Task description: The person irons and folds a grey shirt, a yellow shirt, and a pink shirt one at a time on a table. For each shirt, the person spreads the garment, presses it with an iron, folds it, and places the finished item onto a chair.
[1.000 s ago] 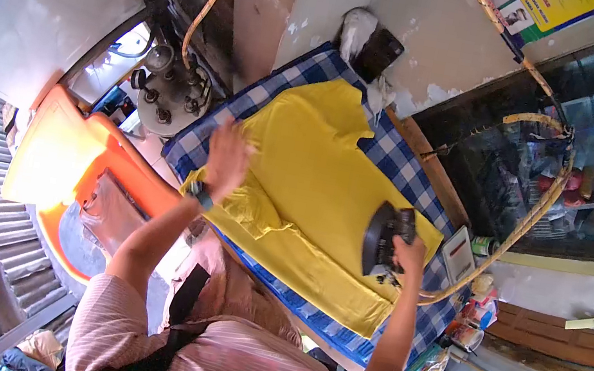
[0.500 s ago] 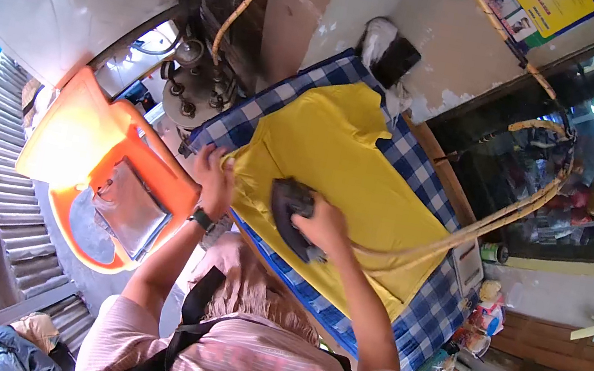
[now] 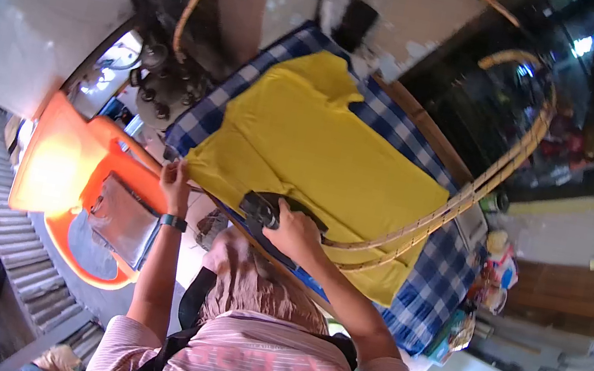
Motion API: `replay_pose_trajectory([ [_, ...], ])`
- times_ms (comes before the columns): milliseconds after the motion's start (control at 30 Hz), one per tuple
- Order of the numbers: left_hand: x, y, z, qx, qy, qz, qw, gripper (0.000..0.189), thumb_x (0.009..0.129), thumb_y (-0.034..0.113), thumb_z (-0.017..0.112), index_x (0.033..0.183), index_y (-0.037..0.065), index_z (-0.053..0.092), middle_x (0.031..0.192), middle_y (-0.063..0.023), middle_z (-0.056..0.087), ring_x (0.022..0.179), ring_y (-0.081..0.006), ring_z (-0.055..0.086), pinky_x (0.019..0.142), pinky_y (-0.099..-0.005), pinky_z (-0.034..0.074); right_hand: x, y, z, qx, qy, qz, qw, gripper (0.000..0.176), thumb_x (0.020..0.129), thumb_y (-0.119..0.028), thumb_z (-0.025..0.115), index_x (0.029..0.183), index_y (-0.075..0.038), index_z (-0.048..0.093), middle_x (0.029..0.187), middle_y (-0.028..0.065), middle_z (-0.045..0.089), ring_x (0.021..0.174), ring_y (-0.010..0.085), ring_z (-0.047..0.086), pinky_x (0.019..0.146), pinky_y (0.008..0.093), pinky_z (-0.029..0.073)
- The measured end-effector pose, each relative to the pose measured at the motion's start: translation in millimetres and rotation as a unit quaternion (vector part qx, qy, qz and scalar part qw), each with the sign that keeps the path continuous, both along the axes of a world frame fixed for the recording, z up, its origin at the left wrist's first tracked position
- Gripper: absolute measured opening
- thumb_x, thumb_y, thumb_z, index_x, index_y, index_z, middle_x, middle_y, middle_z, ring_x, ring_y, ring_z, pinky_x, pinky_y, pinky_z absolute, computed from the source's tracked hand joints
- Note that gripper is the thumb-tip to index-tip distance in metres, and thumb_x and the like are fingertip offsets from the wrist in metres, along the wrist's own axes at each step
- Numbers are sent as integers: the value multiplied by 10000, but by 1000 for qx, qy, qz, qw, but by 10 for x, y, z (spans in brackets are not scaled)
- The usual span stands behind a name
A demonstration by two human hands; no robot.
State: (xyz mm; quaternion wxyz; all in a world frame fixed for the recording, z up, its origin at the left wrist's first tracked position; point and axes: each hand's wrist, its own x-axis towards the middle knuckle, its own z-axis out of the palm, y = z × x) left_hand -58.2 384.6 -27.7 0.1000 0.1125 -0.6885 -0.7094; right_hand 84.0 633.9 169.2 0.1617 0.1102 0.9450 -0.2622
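"What's in the right hand (image 3: 294,234)?"

"A dark iron (image 3: 280,216). The fingers are wrapped round its handle, and it sits over the near edge of the yellow T-shirt (image 3: 305,139), close to the worktop's near edge."

"And the left hand (image 3: 176,178)?"

"At the worktop's left corner, beside the shirt's left tip, fingers bent. I can't tell whether they pinch the fabric. There's a wristwatch (image 3: 173,223) on that wrist."

"How does the shirt lie?"

"Spread over a blue-and-white checked cloth (image 3: 435,305), which shows past it along the far edge and at the right end. There are small creases in the yellow near the iron."

"Where does the cord (image 3: 507,163) run?"

"From the iron across the shirt's right part, then up past the worktop's far edge, in pale lengths with dark bands."

"Anything to the left?"

"An orange plastic chair (image 3: 64,152), just beside the worktop, with a folded brownish bundle (image 3: 123,217) on its seat."
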Motion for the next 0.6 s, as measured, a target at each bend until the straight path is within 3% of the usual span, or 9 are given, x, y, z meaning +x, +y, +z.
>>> replay_pose_trajectory([
  [100, -53, 7, -179, 29, 15, 24, 999, 191, 911, 209, 651, 905, 39, 565, 795, -1, 587, 678, -63, 514, 594, -208, 436, 610, 378, -72, 28, -34, -120, 992, 701, 747, -382, 668, 1322, -36, 464, 815, 252, 664, 791, 388, 667, 711, 459, 549],
  [167, -22, 136, -4, 20, 13, 49, 999, 205, 918, 222, 641, 922, 40, 546, 812, -1, 569, 677, -73, 499, 574, -204, 424, 1038, 746, -285, 54, 5, -219, 974, 585, 707, -363, 697, 1185, -44, 586, 825, 225, 673, 804, 383, 666, 741, 467, 532],
  [233, -103, 117, -179, -4, 17, 44, 999, 201, 928, 220, 622, 949, 42, 532, 852, -10, 559, 701, -84, 494, 596, -210, 427, 1442, 1155, -227, 60, -7, -306, 950, 494, 712, -353, 692, 1072, -20, 633, 835, 224, 676, 831, 381, 666, 761, 453, 533],
  [300, -104, 159, -152, -15, -14, 65, 998, 216, 933, 235, 611, 976, 43, 522, 864, -13, 551, 727, -95, 500, 648, -234, 442, 1850, 1593, -244, 127, -42, -382, 914, 420, 718, -327, 686, 970, 7, 651, 791, 217, 676, 744, 346, 683, 690, 423, 549],
  [333, -130, 146, -172, -16, -12, 61, 998, 216, 933, 235, 611, 976, 43, 522, 864, -13, 551, 727, -95, 500, 648, -234, 442, 2022, 1796, -176, 67, -12, -433, 899, 387, 721, -323, 685, 906, 15, 649, 749, 210, 670, 677, 330, 680, 642, 418, 546],
  [467, -275, 199, -125, -156, 5, 84, 984, 300, 943, 279, 569, 1083, 19, 512, 945, -80, 554, 872, -195, 538, 775, -339, 457, 2697, 2683, -260, -31, 43, -554, 831, 258, 741, -253, 665, 752, -1, 611, 563, 108, 596, 470, 200, 616, 461, 349, 500],
  [500, -274, 318, 87, -285, 43, 119, 950, 328, 938, 293, 564, 1112, 21, 507, 1019, -122, 541, 947, -252, 522, 822, -387, 438, 2785, 2859, -231, -61, 52, -563, 822, 246, 755, -247, 657, 699, -19, 583, 516, 70, 553, 435, 153, 583, 404, 309, 474],
  [533, -308, 421, 250, -406, 81, 155, 897, 357, 933, 307, 559, 1142, 23, 503, 1092, -164, 528, 1021, -310, 506, 868, -436, 419, 2895, 3051, -262, -61, 57, -565, 821, 246, 755, -247, 657, 699, -19, 583, 516, 70, 553, 435, 153, 583, 404, 309, 474],
  [600, -480, 518, 351, -431, 122, 112, 887, 373, 920, 312, 565, 1157, 32, 501, 1144, -188, 502, 1071, -342, 475, 902, -462, 388, 3065, 3401, -379, -66, 49, -531, 844, 265, 737, -250, 670, 791, 6, 629, 571, 113, 583, 494, 226, 606, 487, 367, 511],
])
